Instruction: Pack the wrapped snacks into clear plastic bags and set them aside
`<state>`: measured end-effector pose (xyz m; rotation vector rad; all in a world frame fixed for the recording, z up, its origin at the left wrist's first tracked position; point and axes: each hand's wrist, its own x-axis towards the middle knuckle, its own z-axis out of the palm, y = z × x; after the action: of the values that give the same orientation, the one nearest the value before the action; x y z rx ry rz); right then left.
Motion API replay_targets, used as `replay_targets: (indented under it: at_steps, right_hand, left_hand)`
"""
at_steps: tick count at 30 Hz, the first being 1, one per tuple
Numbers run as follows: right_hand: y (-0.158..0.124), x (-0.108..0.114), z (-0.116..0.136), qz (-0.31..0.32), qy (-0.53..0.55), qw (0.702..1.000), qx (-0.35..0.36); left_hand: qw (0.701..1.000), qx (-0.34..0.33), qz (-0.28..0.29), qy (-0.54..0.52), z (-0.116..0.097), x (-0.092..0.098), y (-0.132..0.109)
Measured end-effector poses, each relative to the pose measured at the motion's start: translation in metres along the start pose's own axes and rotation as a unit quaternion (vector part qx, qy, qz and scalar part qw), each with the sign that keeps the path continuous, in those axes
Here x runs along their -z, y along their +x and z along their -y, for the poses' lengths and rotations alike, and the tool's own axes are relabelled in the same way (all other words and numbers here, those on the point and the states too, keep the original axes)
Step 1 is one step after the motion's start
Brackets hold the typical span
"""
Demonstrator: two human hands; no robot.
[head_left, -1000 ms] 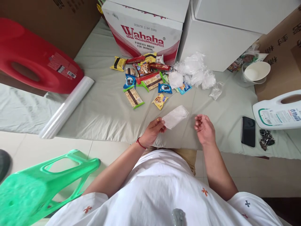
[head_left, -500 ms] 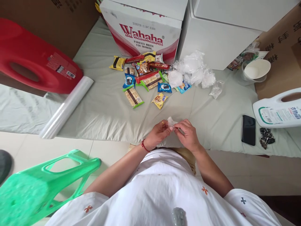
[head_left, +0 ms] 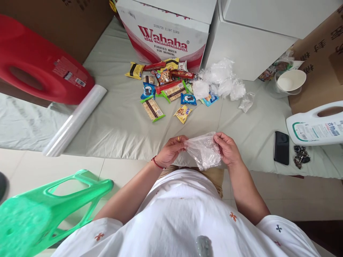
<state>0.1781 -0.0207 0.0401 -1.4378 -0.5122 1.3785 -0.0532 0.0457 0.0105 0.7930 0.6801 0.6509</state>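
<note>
A thin clear plastic bag point(head_left: 204, 150) hangs spread between my two hands, just above the near edge of the grey-green sheet point(head_left: 120, 121). My left hand point(head_left: 171, 150) pinches the bag's left top edge, fingers closed. My right hand point(head_left: 227, 148) grips the right top edge, fingers closed too. Beyond my hands lies a pile of several wrapped snacks point(head_left: 166, 89). To the right of the pile sits a heap of crumpled clear bags point(head_left: 221, 80).
A Wahaha carton point(head_left: 166, 34) and a white box point(head_left: 249, 46) stand at the back. A red jug point(head_left: 40, 67) and a film roll point(head_left: 75, 119) lie left, a green stool point(head_left: 50, 210) near left. At the right are a white jug point(head_left: 316, 123), phone point(head_left: 281, 147), keys point(head_left: 300, 156) and paper cup point(head_left: 291, 81).
A second ago only my left hand held the folded bag. My right hand came to it, and the two hands have pulled it apart so it now hangs spread between them.
</note>
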Motion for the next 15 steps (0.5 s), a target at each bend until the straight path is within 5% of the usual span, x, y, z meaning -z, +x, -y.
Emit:
replay_targets:
  at_steps: [3, 5, 9, 13, 15]
  right_hand:
    - [0.003, -0.001, -0.006, -0.015, 0.016, 1.000, -0.020]
    - [0.004, -0.003, -0.011, -0.029, 0.021, 0.999, -0.017]
    - [0.005, -0.006, -0.015, -0.029, 0.020, 0.999, -0.019]
    - [0.004, -0.010, -0.015, -0.025, 0.013, 0.999, -0.025]
    - [0.003, -0.013, -0.015, -0.018, 0.014, 1.000, -0.020]
  left_hand:
    - [0.995, -0.033, -0.042, 0.078, 0.008, 0.003, 0.003]
    - [0.966, -0.108, -0.099, 0.214, 0.014, 0.003, 0.001]
    - [0.814, -0.288, -0.115, 0.490, 0.017, -0.005, -0.010]
    - [0.682, -0.395, 0.003, 0.615, 0.016, -0.024, -0.016]
    - [0.643, -0.417, 0.059, 0.640, 0.018, -0.033, -0.013]
